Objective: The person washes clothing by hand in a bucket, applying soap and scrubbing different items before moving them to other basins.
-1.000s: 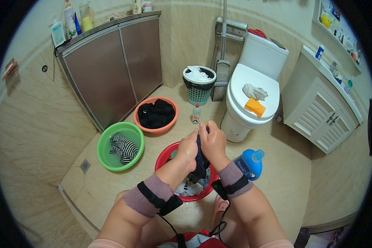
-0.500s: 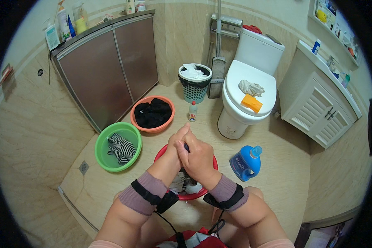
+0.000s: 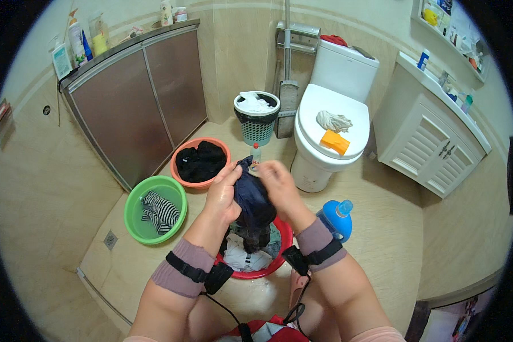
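A dark navy garment (image 3: 254, 199) hangs between my hands, bunched at the top and drooping; its exact kind does not show. My left hand (image 3: 222, 196) grips its left side, thumb toward me. On the other side, my right hand (image 3: 279, 185) is slightly smeared by motion, its curled fingers at the garment's upper right edge beside a small pale patch. Right below is a red basin (image 3: 286, 251) holding wet clothes, among them a white cloth (image 3: 245, 256) and dark fabric. The garment's lower end hangs over these clothes.
Left of the basin stand a green basin (image 3: 130, 214) with striped cloth and an orange basin (image 3: 227, 149) with black clothing. A blue detergent bottle (image 3: 337, 219) is at the right. Beyond are a small bottle (image 3: 256, 153), a lined bin (image 3: 256, 130) and a toilet (image 3: 310, 165).
My hands, clasped tightly together before, have moved apart, and the navy garment now shows opened out between them. The view has shifted slightly.
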The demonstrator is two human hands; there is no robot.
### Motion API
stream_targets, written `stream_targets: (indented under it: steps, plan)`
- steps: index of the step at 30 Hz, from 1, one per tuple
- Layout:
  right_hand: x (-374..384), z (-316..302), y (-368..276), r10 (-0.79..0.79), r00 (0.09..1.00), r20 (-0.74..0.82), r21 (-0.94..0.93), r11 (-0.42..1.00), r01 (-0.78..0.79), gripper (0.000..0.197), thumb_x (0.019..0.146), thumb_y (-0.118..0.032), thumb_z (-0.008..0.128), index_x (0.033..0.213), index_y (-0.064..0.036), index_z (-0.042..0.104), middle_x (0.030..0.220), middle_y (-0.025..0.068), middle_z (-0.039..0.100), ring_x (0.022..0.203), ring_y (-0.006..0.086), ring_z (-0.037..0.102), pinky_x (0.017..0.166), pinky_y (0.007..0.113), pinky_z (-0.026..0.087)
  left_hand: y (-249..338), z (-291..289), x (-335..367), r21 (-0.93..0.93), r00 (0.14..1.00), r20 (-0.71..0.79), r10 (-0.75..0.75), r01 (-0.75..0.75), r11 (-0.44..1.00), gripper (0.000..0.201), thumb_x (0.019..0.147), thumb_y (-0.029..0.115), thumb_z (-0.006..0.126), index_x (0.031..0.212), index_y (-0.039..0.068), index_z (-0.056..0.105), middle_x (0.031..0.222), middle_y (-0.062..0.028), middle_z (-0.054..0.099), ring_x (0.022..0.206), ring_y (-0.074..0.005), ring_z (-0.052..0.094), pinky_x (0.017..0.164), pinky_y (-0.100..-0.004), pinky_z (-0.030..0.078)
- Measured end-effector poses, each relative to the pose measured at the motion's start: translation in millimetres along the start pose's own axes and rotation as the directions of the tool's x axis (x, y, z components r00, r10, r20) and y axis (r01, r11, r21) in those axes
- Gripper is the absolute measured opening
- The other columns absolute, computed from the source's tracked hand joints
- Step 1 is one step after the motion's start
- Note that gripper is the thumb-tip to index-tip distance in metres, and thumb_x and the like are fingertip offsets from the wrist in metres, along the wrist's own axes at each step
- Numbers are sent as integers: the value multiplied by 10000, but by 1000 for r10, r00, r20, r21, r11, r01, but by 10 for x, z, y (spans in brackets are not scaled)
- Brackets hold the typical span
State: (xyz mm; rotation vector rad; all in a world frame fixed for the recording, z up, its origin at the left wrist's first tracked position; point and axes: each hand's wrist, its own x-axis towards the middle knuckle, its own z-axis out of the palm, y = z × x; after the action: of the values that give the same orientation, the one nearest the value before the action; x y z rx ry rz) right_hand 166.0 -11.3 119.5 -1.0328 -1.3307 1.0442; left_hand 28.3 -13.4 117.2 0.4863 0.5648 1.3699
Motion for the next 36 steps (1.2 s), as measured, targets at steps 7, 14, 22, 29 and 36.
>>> stream_targets:
  steps: [7,14,22,29,36]
  plan:
    - [-461,398,-330,-468,865,181,-408,764,499,190,812,-197,672,837,-62,541,719,171,614,642,388,605,571,443,472,-280,-496,84,-84,978,35,-206,208,974,347,948,429,519,1012,94,584,919,-82,633,807,-183,611,726,-385,515]
    - [-254,148,-154,-418,907,-40,-605,733,311,150,844,-185,633,872,-65,547,710,204,599,653,412,606,595,463,479,-425,255,-164,41,948,-216,-232,246,968,316,964,419,452,1018,141,590,995,-58,637,928,-208,628,793,-394,526]
    - [-87,3,-111,-344,931,-119,-656,731,186,153,867,-188,621,909,-72,531,754,190,621,710,401,618,588,456,473,-381,337,-216,54,950,-123,-288,296,954,382,976,412,467,1115,73,572,1030,-77,623,907,-201,614,802,-362,508]
    - [-412,319,-167,-411,910,54,-611,707,356,164,859,-176,621,938,-64,531,738,186,617,686,402,611,577,465,469,-382,-254,-59,-167,958,167,-233,260,951,336,980,378,463,1044,71,584,907,-70,625,846,-195,616,784,-359,503]
    - [-526,400,-362,-540,838,73,-528,692,492,144,868,-153,604,946,-69,518,747,207,605,680,420,602,572,485,459,-219,3,-213,68,973,-140,-183,193,979,337,976,367,476,1077,66,589,972,-69,623,905,-182,607,797,-358,503]
